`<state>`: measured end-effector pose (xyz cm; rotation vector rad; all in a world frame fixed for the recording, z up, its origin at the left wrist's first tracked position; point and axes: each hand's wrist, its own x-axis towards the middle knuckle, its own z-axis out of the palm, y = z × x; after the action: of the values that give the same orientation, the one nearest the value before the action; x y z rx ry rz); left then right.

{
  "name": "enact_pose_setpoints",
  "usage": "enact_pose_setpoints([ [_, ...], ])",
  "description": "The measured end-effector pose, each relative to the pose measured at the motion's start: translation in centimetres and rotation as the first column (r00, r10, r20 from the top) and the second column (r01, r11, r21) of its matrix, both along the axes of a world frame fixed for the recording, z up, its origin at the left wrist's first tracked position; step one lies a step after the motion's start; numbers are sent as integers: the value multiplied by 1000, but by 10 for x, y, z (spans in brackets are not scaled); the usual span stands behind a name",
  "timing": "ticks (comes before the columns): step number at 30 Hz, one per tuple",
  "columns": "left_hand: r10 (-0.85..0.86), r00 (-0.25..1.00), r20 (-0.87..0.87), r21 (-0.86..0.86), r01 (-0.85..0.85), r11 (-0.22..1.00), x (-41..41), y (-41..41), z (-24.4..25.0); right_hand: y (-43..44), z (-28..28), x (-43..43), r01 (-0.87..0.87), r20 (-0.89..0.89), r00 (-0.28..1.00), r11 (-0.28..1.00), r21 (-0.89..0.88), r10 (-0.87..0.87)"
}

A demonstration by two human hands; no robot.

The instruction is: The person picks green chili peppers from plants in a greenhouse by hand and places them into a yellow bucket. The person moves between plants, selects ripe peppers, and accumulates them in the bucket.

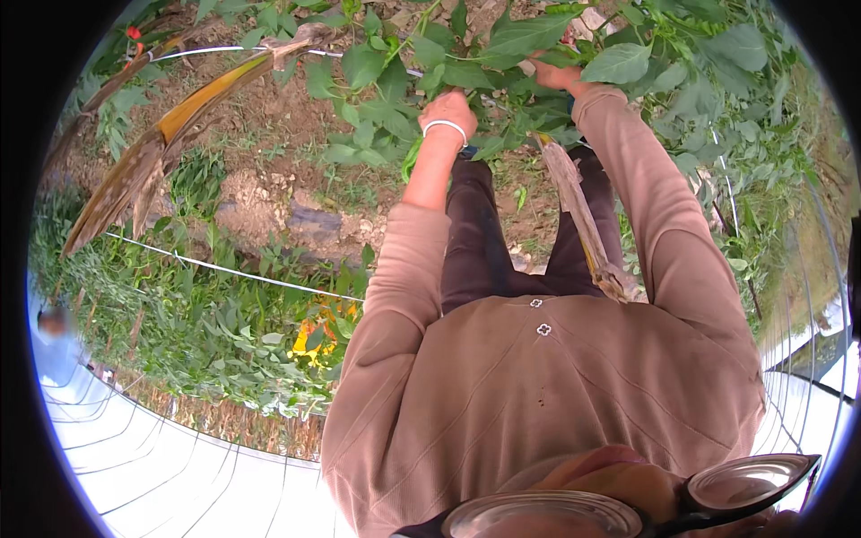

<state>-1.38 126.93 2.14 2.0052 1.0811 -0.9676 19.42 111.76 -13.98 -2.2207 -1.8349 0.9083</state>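
Note:
My left hand [449,111], with a white band at the wrist, reaches into a leafy green pepper plant [430,70]; its fingers are bent and their tips are hidden by leaves. Further right, my right hand [557,75] is among the leaves of the same growth, partly covered, and what it touches cannot be told. Below the left hand, beside the wrist, hangs a light green pepper or curled leaf [411,160]. Something red [570,35] shows between leaves above the right hand.
Dry, brown stalks stand close by, one at left [144,144] and one before my legs [578,208]. White strings [235,270] run along the plant rows. Bare soil [255,178] lies between rows. A blurred person [57,343] is at the far left edge.

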Motion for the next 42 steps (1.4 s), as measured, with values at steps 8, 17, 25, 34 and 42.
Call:
enact_pose_setpoints([
  [8, 78, 996, -38, 109, -73, 991, -41, 24, 10, 5, -9, -6, 118, -428, 857, 919, -375, -285],
  [17, 103, 994, 39, 131, -107, 986, -40, 33, 13, 24, 29, -29, 373, -650, 405, 765, -524, -643],
  [25, 174, 979, 105, 110, -185, 977, -53, 41, 26, -63, 98, 30, 453, -612, 609, 855, -254, -504],
  [34, 361, 900, 245, -429, -233, 873, -32, 22, 63, -147, 190, 43, 193, -318, 908, 945, -263, -274],
  [42, -244, 728, 640, -36, 346, 937, 102, -7, 93, -115, 192, 39, 315, -565, 701, 900, -302, -435],
])
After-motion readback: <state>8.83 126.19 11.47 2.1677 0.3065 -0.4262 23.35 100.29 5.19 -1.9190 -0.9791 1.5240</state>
